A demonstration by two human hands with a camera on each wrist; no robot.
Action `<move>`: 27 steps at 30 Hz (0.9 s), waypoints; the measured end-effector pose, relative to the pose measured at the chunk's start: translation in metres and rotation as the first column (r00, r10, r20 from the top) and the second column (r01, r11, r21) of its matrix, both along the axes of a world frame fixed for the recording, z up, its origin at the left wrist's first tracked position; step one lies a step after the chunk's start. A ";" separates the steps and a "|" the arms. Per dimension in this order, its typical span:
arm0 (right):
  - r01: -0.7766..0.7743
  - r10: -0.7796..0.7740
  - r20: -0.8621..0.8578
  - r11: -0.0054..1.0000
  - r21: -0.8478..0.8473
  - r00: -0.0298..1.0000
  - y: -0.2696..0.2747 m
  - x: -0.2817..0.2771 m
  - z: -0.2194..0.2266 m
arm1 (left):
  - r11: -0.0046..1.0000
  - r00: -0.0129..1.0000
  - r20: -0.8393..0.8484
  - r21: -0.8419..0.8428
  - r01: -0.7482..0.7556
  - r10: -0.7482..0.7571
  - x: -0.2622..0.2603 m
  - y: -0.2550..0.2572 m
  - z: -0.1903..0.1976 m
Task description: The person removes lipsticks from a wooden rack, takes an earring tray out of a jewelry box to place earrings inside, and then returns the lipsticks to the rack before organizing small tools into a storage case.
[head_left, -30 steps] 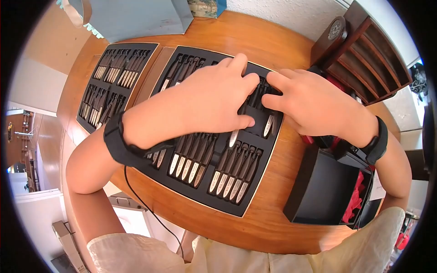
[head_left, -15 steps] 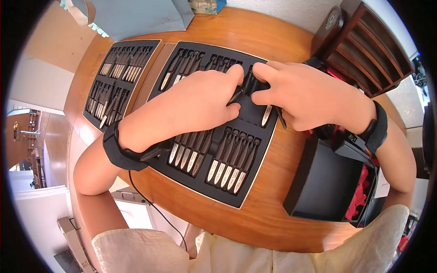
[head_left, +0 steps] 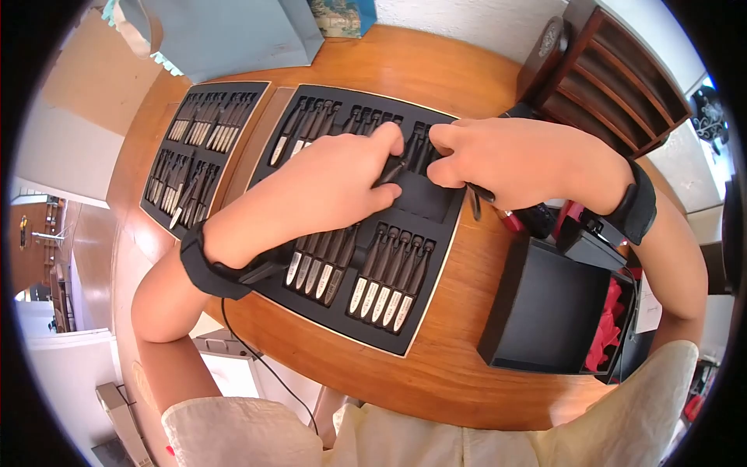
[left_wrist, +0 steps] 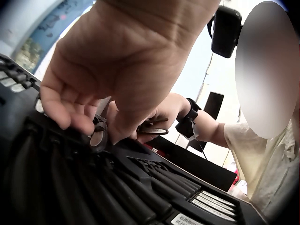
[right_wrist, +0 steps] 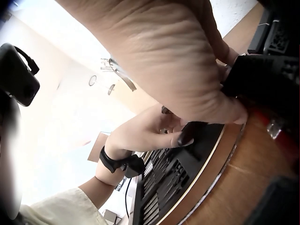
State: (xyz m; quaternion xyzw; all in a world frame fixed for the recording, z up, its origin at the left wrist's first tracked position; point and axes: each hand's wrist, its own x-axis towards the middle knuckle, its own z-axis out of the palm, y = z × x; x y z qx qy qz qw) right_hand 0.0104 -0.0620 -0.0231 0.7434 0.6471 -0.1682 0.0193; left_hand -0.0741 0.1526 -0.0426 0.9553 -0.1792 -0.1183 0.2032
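My left hand pinches a slender dark stick between thumb and fingers, over the upper part of an open black foam tray. Its dark rounded end shows by the left thumb in the right wrist view. Close beside it, my right hand holds another dark slender piece, which pokes out below the palm past the tray's right edge. A pale oval end shows at that hand in the left wrist view. Rows of matching dark sticks with silver labelled ends fill the tray's slots.
A second section of sticks lies to the left. At right stand an open black box with red filling and a dark wooden rack. A grey-blue paper bag stands at the back of the wooden table.
Both hands have drawn slightly left and apart. A dark piece now protrudes from the right hand; the labelled piece seen in the tray's right compartment no longer shows there.
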 end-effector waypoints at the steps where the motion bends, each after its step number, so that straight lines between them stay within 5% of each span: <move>1: 0.010 -0.010 -0.002 1.000 -0.008 1.000 -0.004 -0.001 -0.001 | 1.000 1.000 -0.002 -0.008 0.010 -0.010 0.000 0.000 0.001; 5: 0.145 -0.114 -0.155 0.969 0.200 0.981 -0.024 -0.009 0.009 | 0.998 0.994 -0.104 -0.035 -0.044 0.040 0.010 0.000 0.016; 7: 0.216 -0.139 -0.256 0.927 0.305 0.957 -0.038 -0.014 0.024 | 0.980 0.944 -0.319 -0.147 -0.137 0.084 0.014 -0.005 0.029; 9: 0.266 -0.170 -0.268 0.886 0.380 0.948 -0.057 -0.018 0.042 | 0.972 0.951 -0.307 -0.213 -0.094 0.025 0.018 -0.019 0.036; 11: 0.332 -0.262 -0.241 0.884 0.329 0.935 -0.075 -0.023 0.053 | 0.907 0.951 -0.303 -0.414 -0.074 -0.061 0.022 -0.039 0.042; 13: 0.434 -0.402 -0.174 0.872 0.227 0.899 -0.094 -0.026 0.058 | 0.906 0.939 -0.328 -0.421 -0.045 -0.106 0.030 -0.060 0.044; 15: 0.404 -0.383 -0.129 0.874 0.271 0.915 -0.115 -0.025 0.050 | 0.853 0.967 -0.148 -0.512 0.104 -0.207 0.035 -0.080 0.036; 18: 0.616 -0.599 -0.209 0.788 0.019 0.773 -0.130 -0.035 0.056 | 0.861 0.962 -0.173 -0.500 0.098 -0.210 0.035 -0.098 0.039; 21: 0.663 -0.657 -0.173 0.748 -0.028 0.734 -0.142 -0.042 0.059 | 0.865 0.963 -0.188 -0.496 0.077 -0.194 0.034 -0.104 0.040; 25: 0.703 -0.690 -0.199 0.711 -0.005 0.696 -0.168 -0.040 0.055 | 0.887 0.972 -0.170 -0.457 0.067 -0.161 0.039 -0.068 0.050; 27: 0.699 -0.678 -0.172 0.701 0.142 0.715 -0.182 -0.037 0.049 | 0.984 0.998 -0.045 -0.169 -0.049 0.042 0.039 -0.038 0.064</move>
